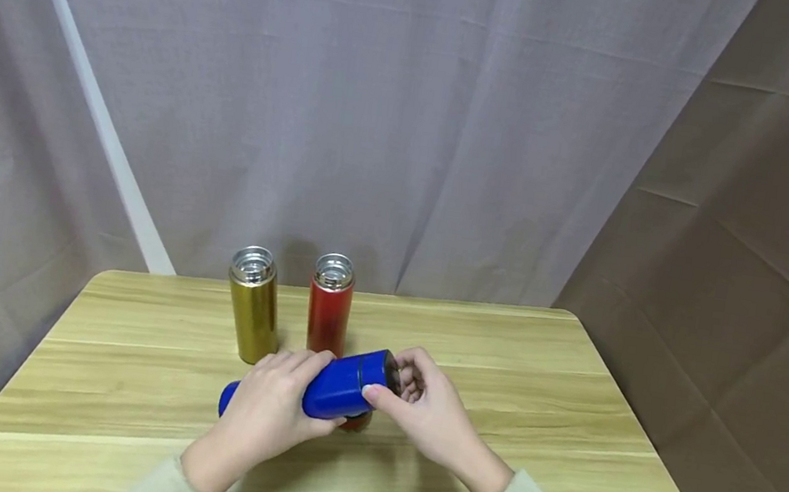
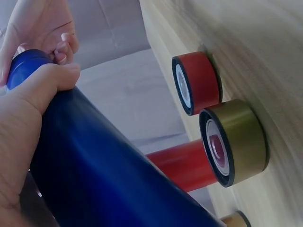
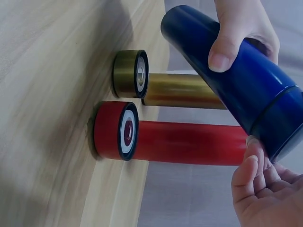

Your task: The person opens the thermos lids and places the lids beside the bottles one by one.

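Observation:
A blue vacuum flask (image 1: pixel 339 385) is held tilted above the table, its lid end up and to the right. My left hand (image 1: pixel 278 398) grips its body from above, with the thumb (image 3: pixel 221 59) along the side. At the other end my right hand (image 1: pixel 434 416) has its thumb on the blue lid (image 1: pixel 373 371) near the seam and its fingers curled by the lid's dark end. Behind the flask stand a gold flask (image 1: pixel 254 319) and a red flask (image 1: pixel 329 312), both without lids and upright.
A red lid (image 3: pixel 110 130) and a gold lid (image 3: pixel 125 73) rest on the wooden table (image 1: pixel 532 400), insides up, in front of the standing flasks. In the head view they are mostly hidden by the blue flask and left hand. Grey curtains (image 1: pixel 354 106) hang behind the table.

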